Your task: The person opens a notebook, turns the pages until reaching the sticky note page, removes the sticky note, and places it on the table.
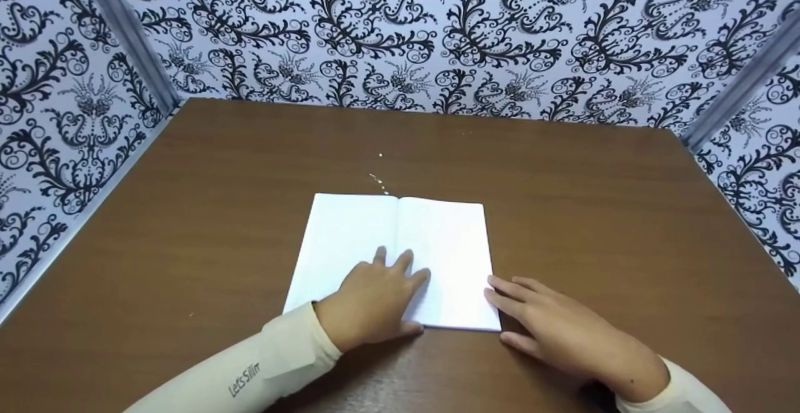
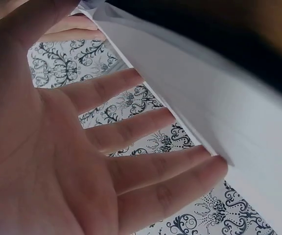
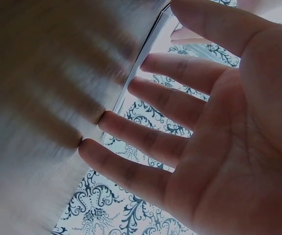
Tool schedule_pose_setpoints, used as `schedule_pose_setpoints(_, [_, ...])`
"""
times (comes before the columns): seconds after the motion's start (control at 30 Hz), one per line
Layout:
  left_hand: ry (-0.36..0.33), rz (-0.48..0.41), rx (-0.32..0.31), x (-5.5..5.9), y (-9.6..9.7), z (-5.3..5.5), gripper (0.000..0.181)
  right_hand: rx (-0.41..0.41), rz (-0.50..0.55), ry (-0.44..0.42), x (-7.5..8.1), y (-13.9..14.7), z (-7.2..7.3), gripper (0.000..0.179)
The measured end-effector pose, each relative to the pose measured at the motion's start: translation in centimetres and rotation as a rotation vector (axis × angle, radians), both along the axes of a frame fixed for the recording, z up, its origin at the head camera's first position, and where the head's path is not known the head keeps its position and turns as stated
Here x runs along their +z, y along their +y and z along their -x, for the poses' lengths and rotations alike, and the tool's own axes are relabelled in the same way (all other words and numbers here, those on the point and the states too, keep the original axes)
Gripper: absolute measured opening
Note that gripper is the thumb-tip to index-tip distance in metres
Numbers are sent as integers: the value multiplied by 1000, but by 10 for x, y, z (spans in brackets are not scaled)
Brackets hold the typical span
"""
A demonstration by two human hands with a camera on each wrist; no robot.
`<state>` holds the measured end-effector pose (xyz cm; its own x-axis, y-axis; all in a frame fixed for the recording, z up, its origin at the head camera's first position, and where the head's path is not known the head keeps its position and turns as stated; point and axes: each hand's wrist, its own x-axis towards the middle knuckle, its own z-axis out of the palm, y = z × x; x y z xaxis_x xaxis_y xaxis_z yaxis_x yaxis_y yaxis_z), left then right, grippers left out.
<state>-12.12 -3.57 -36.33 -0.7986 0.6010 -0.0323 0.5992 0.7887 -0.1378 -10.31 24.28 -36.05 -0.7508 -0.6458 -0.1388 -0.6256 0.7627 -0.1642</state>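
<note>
An open notebook (image 1: 444,232) with blank white pages lies flat on the brown table, its middle fold running away from the person. Across its lower middle, near the fold, my left hand (image 1: 378,300) presses with spread fingers. In the left wrist view those straight fingertips (image 2: 212,164) touch the white page (image 2: 239,112). At the lower right edge of the notebook is my right hand (image 1: 556,325), its index and middle fingertips at the page edge. Seen from the right wrist, its fingers (image 3: 141,139) are extended, with some tips on the tabletop beside the notebook's edge.
The brown table (image 1: 594,213) reaches back to walls (image 1: 400,32) with black floral patterns on white. Small pale flecks (image 1: 378,180) lie just beyond the notebook's top edge. Grey corner strips (image 1: 128,38) stand where the walls meet. Cream sleeves (image 1: 281,357) cover the forearms.
</note>
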Motion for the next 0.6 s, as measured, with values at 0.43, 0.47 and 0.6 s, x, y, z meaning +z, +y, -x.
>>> schedule_pose_setpoints(0.43, [-41, -20, -6, 0, -2, 4, 74, -32, 18, -23, 4, -2, -1, 55])
schedule_pose_setpoints(0.47, [-46, -20, -6, 0, -3, 4, 73, -36, 19, -24, 4, -3, -1, 55])
schedule_pose_setpoints(0.6, [-91, -12, -1, 2, -4, 1, 72, -37, 19, -28, 2, -4, -5, 55])
